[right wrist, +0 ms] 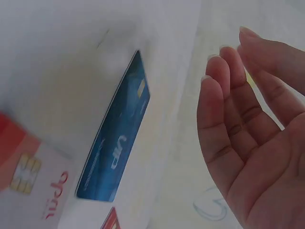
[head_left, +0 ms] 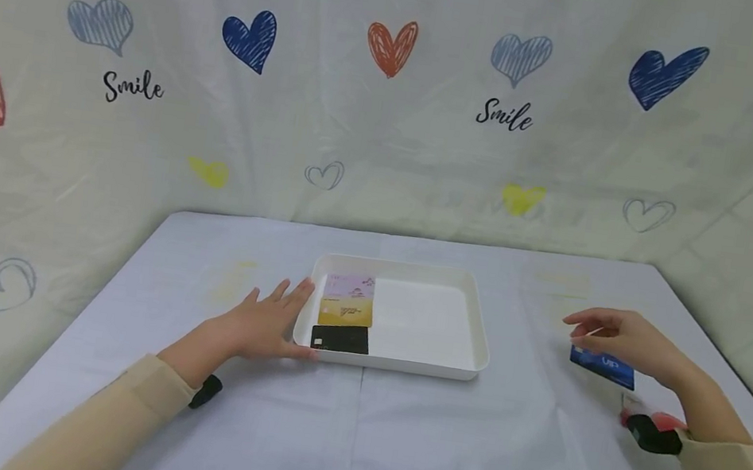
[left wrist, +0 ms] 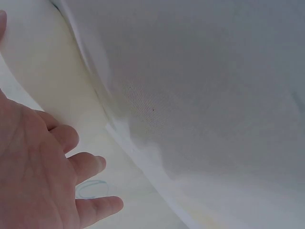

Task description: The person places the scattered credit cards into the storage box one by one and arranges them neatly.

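Note:
My left hand (head_left: 263,325) has its fingers spread and touches the left side of a white tray (head_left: 425,322). Inside the tray's left part lie a pink-and-yellow card area (head_left: 347,303), one card or two overlapping, and a black card (head_left: 342,338). Just above a blue card (head_left: 607,367) on the table hovers my right hand (head_left: 636,344), loosely bent and holding nothing. The right wrist view shows the blue card (right wrist: 114,138) apart from the fingers, with a chip and light lettering. In the left wrist view, the left hand (left wrist: 38,167) appears without the tray.
Beside the blue card lies a white-and-red card (right wrist: 40,176) with a chip; a red corner (right wrist: 111,220) of something shows nearby. Dark wrist straps (head_left: 653,436) sit at both cuffs. A white cloth (head_left: 418,450) covers the table; a heart-printed sheet (head_left: 426,138) hangs behind.

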Demonstrator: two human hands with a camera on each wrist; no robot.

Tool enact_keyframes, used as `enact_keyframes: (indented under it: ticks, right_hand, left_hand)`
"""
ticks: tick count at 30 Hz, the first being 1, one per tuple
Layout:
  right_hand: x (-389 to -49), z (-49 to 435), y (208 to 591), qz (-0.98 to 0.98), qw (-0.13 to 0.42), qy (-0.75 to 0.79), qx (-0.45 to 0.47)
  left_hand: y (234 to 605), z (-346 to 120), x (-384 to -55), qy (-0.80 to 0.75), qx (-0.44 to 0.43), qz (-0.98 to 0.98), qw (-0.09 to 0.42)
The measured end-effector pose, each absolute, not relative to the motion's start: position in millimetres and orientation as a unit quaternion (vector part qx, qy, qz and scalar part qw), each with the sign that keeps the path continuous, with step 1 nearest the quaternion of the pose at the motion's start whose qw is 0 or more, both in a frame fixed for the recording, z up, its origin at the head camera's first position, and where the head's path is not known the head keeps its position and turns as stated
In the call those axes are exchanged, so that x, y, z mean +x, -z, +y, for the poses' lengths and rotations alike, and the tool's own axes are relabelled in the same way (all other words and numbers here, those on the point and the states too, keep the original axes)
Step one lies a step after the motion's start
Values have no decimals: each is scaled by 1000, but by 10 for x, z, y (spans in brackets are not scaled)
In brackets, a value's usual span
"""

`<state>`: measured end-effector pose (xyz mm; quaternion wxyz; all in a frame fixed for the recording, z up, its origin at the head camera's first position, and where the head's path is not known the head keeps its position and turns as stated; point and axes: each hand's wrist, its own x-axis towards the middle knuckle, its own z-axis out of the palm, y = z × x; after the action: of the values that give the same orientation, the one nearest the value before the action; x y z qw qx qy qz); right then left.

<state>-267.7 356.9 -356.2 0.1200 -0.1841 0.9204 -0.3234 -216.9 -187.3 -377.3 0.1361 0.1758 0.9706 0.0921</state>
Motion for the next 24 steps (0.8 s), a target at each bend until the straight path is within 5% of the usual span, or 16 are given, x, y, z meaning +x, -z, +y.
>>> enact_keyframes:
  ticks: [15,24]
  right_hand:
    - [-2705,4089,3747,932,214,275,-103]
    - [-2714,4249,3836,940,211,260,-73]
  left_hand:
    - [3817,-1873,-2157,-95,173,971,134]
    - [3831,-1876,-2164,-93,173,971,135]
